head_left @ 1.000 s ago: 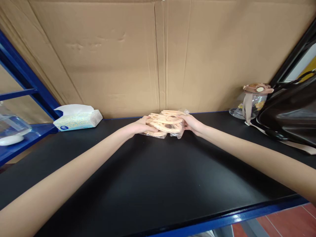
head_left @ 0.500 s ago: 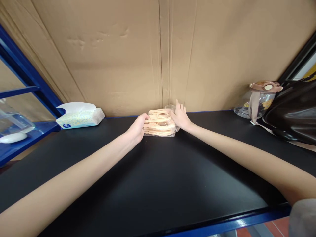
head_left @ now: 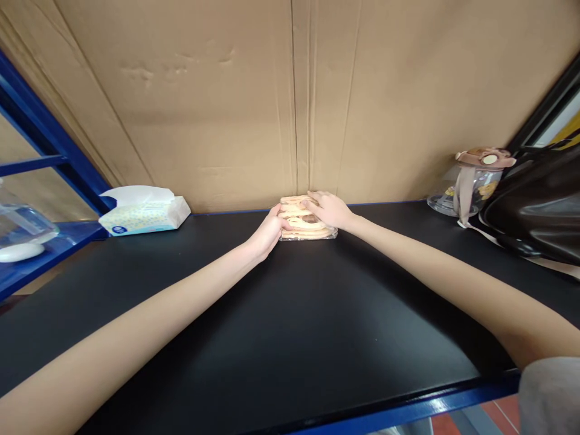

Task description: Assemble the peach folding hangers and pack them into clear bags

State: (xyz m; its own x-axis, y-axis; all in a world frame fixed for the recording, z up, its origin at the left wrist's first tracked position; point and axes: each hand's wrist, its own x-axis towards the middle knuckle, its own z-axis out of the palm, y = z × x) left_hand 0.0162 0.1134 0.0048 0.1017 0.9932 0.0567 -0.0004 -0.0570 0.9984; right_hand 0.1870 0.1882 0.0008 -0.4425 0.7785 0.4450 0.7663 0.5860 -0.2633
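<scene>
A clear plastic bag of pale peach, curved, looped pieces stands at the back of the black tabletop, close to the cardboard. The exact kind of the pieces cannot be made out. My left hand is closed on the bag's left side, its thumb across the front. Over the upper right part lies my right hand, thumb in front and fingers along the top, gripping that side. Both hands cover the ends of the bag.
Brown cardboard walls off the back of the black table. A tissue pack lies at the left, beside a blue metal frame. On the right stand a clear bottle with a strap and a shiny black bag.
The bag has shifted slightly right and back. My right hand's raised fingers have come down over its top, folding the loose plastic out of sight. My left thumb now lies on its front.
</scene>
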